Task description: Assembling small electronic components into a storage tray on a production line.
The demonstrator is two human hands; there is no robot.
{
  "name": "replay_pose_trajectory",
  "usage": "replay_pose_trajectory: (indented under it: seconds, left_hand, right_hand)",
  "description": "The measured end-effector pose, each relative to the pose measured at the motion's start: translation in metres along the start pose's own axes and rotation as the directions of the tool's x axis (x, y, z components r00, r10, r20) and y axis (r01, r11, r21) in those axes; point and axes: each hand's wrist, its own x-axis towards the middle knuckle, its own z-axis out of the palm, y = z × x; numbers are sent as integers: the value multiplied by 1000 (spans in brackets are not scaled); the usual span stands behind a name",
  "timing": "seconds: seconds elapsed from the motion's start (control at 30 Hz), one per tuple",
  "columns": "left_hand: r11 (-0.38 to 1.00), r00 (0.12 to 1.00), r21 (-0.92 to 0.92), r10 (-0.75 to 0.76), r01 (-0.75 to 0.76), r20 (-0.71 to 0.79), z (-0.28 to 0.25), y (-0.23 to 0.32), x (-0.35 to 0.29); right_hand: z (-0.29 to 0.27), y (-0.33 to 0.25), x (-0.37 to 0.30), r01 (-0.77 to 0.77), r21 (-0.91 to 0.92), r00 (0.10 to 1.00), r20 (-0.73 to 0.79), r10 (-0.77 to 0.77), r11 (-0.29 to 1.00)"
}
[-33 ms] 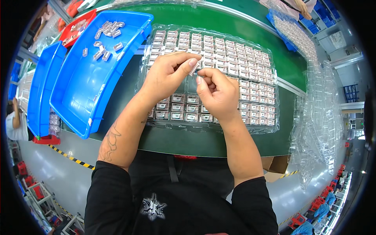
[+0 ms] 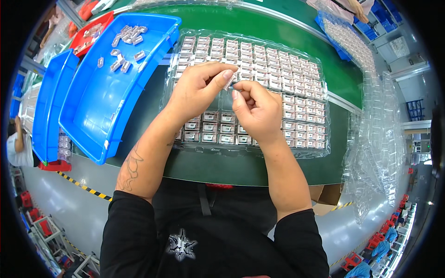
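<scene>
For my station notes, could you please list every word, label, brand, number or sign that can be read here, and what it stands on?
No text is readable.
Small parts in the clear tray: any marks are too small to read.
Large blue bin: white patches, perhaps stickers, too blurred to read.
Black shirt: pale star-shaped print, no legible words.
</scene>
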Motion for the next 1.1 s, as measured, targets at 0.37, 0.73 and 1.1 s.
replay_pose_trajectory:
  seconds: [0.37,0.73,1.1]
  left_hand:
    - [990,988,10,-141,141,57,-1,8,-3]
    - [895,918,-259,-297,363,262,-10,4,2]
    - [709,901,-557,-332,433,278,-5,-6,6]
  right_hand:
    - [-3,3,1,-53,-13,998,16,53,999]
    - [-10,8,3,-82,17,995,59,81,996]
    - [-16,22,2,-151,123,981,-104,164,981]
